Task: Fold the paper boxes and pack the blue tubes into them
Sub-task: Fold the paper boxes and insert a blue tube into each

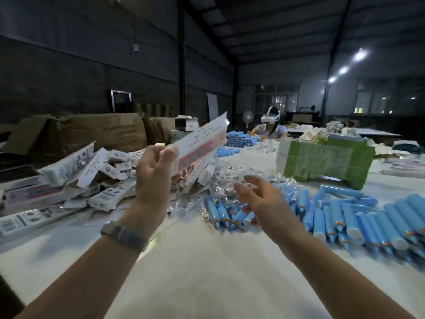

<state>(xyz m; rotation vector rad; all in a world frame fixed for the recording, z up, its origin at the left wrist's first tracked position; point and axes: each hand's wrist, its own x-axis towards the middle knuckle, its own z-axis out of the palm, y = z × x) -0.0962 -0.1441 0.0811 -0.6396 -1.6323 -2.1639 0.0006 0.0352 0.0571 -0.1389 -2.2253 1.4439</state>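
Note:
My left hand holds a white paper box with red print, raised above the table and slanting up to the right. My right hand hovers open, palm up, over the near end of a row of blue tubes lying on the white table. More blue tubes lie just left of that hand among clear plastic wrappers. A heap of white paper boxes, flat and folded, lies to the left.
A green and white carton stack stands at the right back. Brown cardboard cartons line the left back. A person in a headset sits at the far end beside another pile of blue tubes.

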